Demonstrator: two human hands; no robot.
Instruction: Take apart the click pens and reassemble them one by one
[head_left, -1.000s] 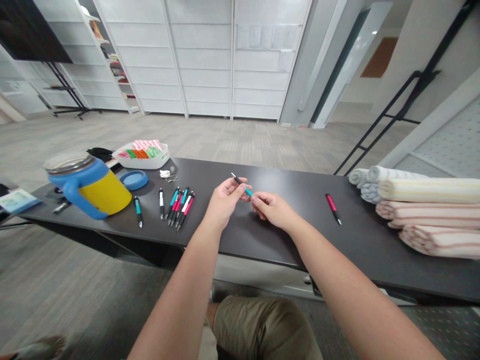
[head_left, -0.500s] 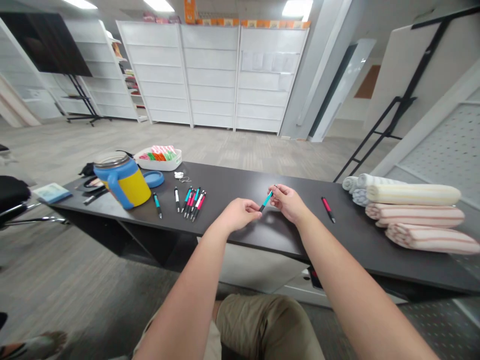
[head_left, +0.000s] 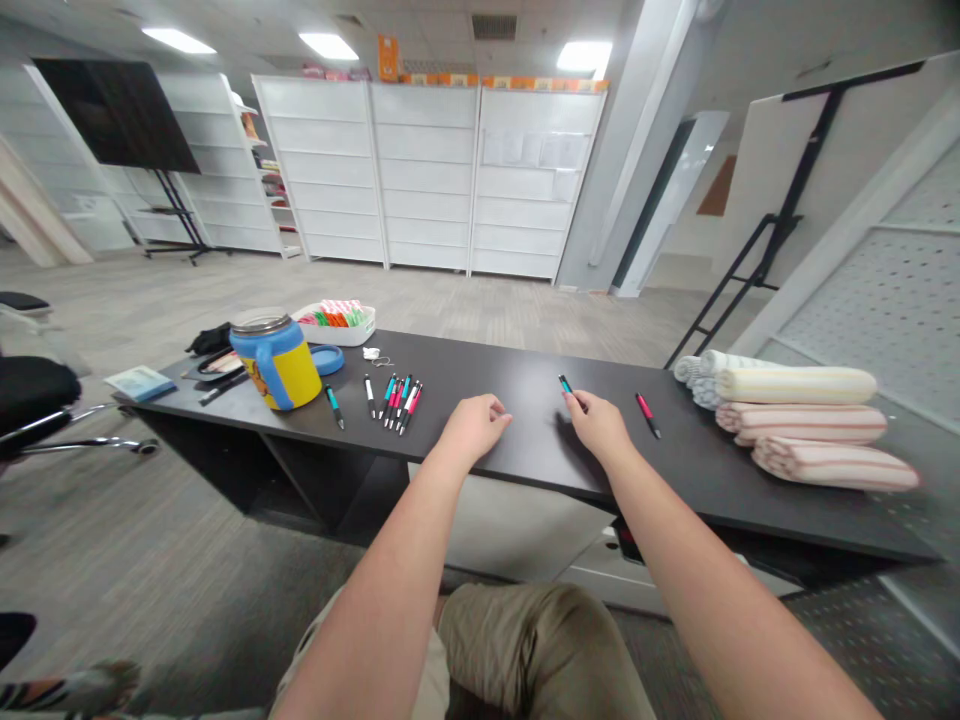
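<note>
- Across the dark table (head_left: 525, 370), our left hand (head_left: 474, 430) has parted from our right hand (head_left: 600, 422) since the earlier frame.
- Our left curls loosely, seemingly empty.
- Our right pinches the teal pen (head_left: 565, 383); light, steady pressure should control it.

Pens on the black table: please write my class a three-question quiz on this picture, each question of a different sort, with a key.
1. Which hand holds the teal pen?
2. True or false: the mug stands to the left of the bunch of pens.
3. Fill in the missing colour: the lone pen beside the rolled towels is black and ____.

Key:
1. The right hand.
2. True.
3. Red.
</note>
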